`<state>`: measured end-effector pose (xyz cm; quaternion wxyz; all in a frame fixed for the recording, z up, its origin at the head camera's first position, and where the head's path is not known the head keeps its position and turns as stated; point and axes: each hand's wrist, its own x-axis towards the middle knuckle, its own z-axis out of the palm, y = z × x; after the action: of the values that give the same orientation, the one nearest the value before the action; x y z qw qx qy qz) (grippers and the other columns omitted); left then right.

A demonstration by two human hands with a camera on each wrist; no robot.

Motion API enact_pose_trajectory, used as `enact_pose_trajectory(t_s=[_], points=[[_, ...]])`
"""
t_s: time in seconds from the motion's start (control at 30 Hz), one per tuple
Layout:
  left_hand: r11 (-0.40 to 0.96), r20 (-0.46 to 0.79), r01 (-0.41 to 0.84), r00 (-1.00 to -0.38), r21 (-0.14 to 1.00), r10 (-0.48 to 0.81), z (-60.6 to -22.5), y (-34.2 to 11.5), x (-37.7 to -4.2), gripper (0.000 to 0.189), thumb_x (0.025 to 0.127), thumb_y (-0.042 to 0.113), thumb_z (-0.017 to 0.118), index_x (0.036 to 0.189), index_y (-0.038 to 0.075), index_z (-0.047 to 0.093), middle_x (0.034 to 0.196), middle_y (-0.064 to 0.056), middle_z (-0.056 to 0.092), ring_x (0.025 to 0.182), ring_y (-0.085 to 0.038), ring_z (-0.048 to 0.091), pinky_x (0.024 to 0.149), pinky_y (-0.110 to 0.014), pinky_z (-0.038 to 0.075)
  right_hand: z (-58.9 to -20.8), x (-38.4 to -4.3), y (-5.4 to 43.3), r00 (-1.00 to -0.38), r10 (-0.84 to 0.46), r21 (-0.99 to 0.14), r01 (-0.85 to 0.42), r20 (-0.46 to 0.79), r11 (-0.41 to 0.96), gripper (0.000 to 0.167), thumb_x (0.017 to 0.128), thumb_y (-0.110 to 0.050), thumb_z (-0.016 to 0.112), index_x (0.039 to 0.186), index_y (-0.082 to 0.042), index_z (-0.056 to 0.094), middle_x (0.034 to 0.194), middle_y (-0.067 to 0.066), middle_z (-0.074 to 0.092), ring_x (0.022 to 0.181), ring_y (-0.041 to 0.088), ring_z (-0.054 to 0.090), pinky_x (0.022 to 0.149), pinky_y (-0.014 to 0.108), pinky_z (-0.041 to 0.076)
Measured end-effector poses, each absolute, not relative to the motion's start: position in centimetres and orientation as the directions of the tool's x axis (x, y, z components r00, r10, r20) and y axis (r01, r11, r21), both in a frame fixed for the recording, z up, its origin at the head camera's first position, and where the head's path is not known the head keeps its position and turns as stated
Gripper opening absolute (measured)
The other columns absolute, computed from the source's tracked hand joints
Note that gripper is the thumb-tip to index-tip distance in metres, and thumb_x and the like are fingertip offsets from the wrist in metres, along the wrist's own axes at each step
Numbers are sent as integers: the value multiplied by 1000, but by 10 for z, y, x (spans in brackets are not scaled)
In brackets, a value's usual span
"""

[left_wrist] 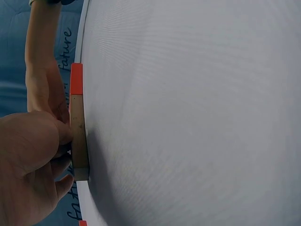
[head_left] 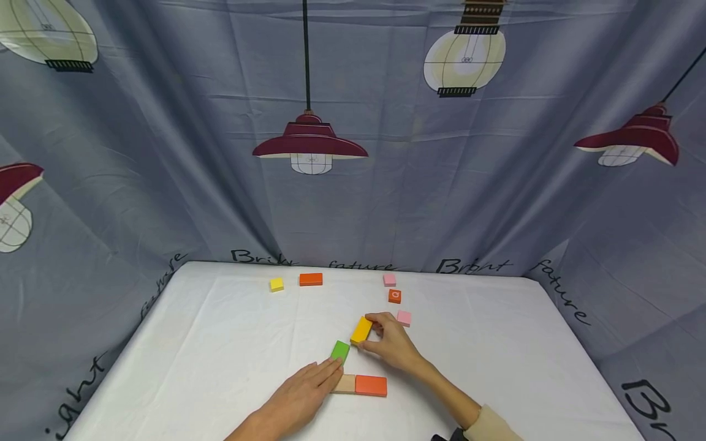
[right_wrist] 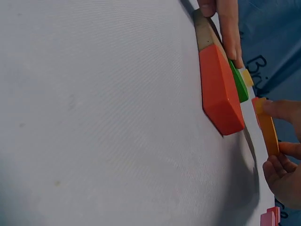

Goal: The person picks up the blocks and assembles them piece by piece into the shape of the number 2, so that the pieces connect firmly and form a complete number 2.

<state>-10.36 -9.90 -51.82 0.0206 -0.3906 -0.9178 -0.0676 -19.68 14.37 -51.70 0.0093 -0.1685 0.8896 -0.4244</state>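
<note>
My right hand pinches a yellow rectangular block between thumb and fingers, tilted at a slant near the far end of a green block. In the right wrist view the yellow block shows with fingers at both its ends. The left hand lies with mostly straight fingers against the green block and a plain wooden block, hiding part of both. An orange-red block sits end to end with the wooden block, on its right. The green block angles away behind them.
Toward the back of the white table lie a yellow cube and an orange block. Behind the right hand are two pink blocks and an orange printed cube. A grey-blue curtain hangs around the table.
</note>
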Motion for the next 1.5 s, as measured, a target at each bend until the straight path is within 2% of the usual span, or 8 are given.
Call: enact_pose_trajectory(t_s=[0.17,0.37,0.8,1.07,1.27,1.5], points=[[683,90,722,-692,114,716,-517,-100,-104,50,100,17,58,148,5,48,155,-9,40,141,-22,38,110,-40,39,-518,-202,134,-942,-323,-747,-281,95,602,58,79,-19,86,127,3,62,118,13,60,99,25,58,90,41,54],[679,90,722,-691,129,718,-518,-99,-104,50,100,17,59,147,4,48,155,-9,41,141,-21,39,109,-40,40,-522,-206,127,-942,-327,-732,-275,74,623,60,79,-21,86,128,4,62,116,12,60,94,21,54,84,35,53],[674,115,732,-681,97,723,-518,-100,-105,49,99,17,61,146,4,51,153,-9,44,139,-21,41,108,-40,41,-524,-209,123,-935,-350,-720,-281,56,635,61,79,-19,86,130,5,61,120,12,59,103,23,57,94,40,51],[678,100,728,-686,103,721,-517,-100,-104,50,99,19,61,146,4,51,153,-8,44,140,-20,41,108,-40,42,-523,-211,127,-917,-398,-710,-298,27,638,62,80,-20,86,131,3,61,122,11,59,105,23,56,93,38,52],[679,105,727,-687,104,719,-516,-100,-105,49,99,18,61,145,4,51,153,-9,44,140,-21,41,108,-40,41,-522,-214,130,-897,-440,-716,-326,30,617,61,79,-14,86,131,4,60,122,11,59,108,25,56,95,38,51],[689,61,713,-700,128,712,-516,-99,-105,50,100,19,60,147,6,49,154,-7,42,141,-19,39,110,-40,39,-522,-215,129,-897,-442,-715,-328,29,618,58,80,-12,85,131,3,61,123,11,59,109,25,57,95,38,51]])
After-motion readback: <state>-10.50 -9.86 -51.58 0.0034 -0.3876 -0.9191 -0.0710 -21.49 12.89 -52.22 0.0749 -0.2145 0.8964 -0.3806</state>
